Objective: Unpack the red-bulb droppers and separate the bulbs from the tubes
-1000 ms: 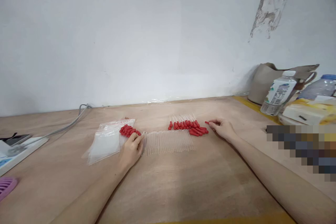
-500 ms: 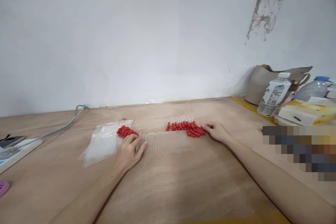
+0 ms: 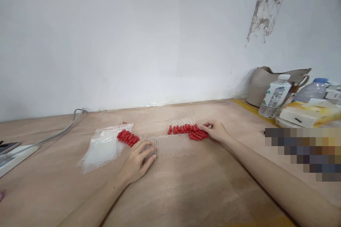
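Observation:
Clear thin tubes (image 3: 176,146) lie side by side in a row on the wooden tabletop. Over the left end of that row rests my left hand (image 3: 138,159), its fingers apart and touching the tubes. A heap of red rubber bulbs (image 3: 128,137) lies just beyond it. Behind the row are several droppers (image 3: 183,127), clear stems pointing away and red bulbs toward me. More red bulbs (image 3: 198,135) lie at their right. There my right hand (image 3: 217,131) has its thumb and index finger pinched at a red bulb; the fingertips partly hide it.
Clear plastic bags (image 3: 99,149) lie left of the bulbs. A grey cable (image 3: 60,133) runs to a white power strip (image 3: 20,159) at far left. At right stand a labelled bottle (image 3: 275,95), a beige bag (image 3: 258,85), a blue-capped bottle (image 3: 311,90) and a tissue pack (image 3: 301,115).
My left hand has shifted right and nearer over the tubes, uncovering more of the left bulb heap. My right hand has moved slightly left onto the bulbs. The view has turned a little.

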Tool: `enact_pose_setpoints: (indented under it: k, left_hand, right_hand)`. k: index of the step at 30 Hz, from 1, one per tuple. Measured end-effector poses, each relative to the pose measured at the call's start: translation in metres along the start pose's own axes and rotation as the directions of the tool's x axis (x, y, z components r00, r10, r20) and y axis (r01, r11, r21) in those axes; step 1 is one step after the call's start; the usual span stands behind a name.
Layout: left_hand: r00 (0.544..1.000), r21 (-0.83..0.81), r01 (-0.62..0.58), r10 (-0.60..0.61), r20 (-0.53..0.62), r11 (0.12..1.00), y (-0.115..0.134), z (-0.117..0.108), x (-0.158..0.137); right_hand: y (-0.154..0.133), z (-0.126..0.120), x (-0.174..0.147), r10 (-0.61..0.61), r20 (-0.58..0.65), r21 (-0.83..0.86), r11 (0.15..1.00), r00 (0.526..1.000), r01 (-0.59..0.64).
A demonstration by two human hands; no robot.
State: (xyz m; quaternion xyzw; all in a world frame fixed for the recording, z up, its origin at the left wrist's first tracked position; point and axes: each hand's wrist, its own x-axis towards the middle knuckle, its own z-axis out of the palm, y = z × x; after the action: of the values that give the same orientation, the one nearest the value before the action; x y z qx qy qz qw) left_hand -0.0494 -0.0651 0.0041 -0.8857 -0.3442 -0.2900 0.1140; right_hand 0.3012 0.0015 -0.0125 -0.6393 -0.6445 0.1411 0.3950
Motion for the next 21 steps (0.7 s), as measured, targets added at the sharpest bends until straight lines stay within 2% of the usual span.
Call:
enact_pose_setpoints:
  k: [5,13,21]
  left_hand:
    - [1.0,-0.008,-0.002,0.002,0.006,1.0,-0.001,0.0,0.0]
    - [1.0,0.001,-0.002,0.002,0.013,1.0,-0.001,0.0,0.0]
    - [1.0,0.009,-0.026,0.026,0.011,1.0,-0.001,0.0,0.002]
  right_hand:
    - [-0.016,0.004,0.005,0.006,-0.011,-0.045,0.999,1.0,-0.006]
    - [-0.02,0.011,0.008,0.079,0.003,-0.062,0.995,0.997,-0.079]
    - [-0.013,0.017,0.013,0.167,-0.032,0.05,0.985,0.985,-0.165]
